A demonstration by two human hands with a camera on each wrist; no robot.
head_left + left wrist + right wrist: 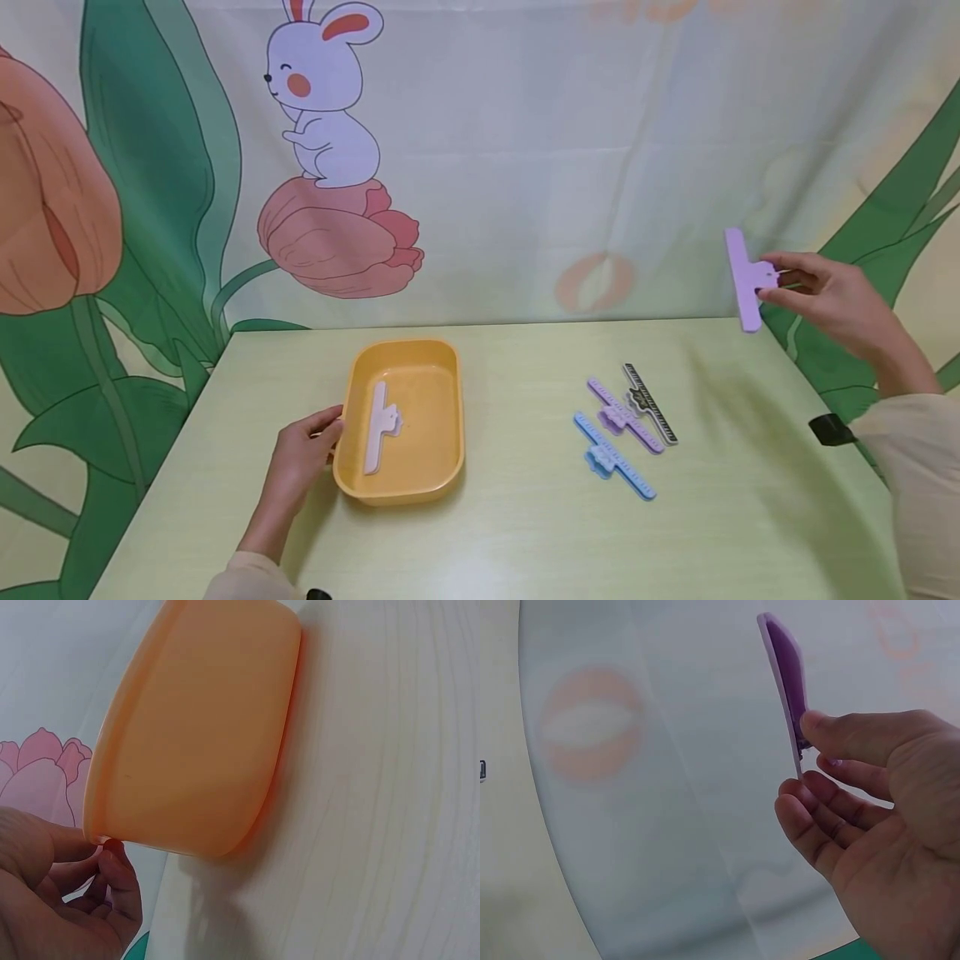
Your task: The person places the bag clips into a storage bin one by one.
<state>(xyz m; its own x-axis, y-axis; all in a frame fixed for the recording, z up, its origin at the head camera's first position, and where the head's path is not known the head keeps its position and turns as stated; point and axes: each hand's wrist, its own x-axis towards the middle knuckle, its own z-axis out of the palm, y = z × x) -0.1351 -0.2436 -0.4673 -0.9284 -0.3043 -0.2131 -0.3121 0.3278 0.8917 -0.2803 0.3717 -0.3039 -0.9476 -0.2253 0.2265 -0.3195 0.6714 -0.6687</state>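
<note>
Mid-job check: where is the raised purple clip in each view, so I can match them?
Head: the raised purple clip is toward the right edge, around mid-height, held in the right hand.
Left wrist: not in it.
Right wrist: upper part, just right of centre, seen nearly edge-on.
Shared landmark: pale tabletop, low in head, right in left wrist, left edge in right wrist.

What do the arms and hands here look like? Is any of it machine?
They're a person's: the left hand and right hand wear no gloves. The left sleeve and right sleeve are pale beige. A small black piece shows beside the right cuff; its purpose is unclear.
</note>
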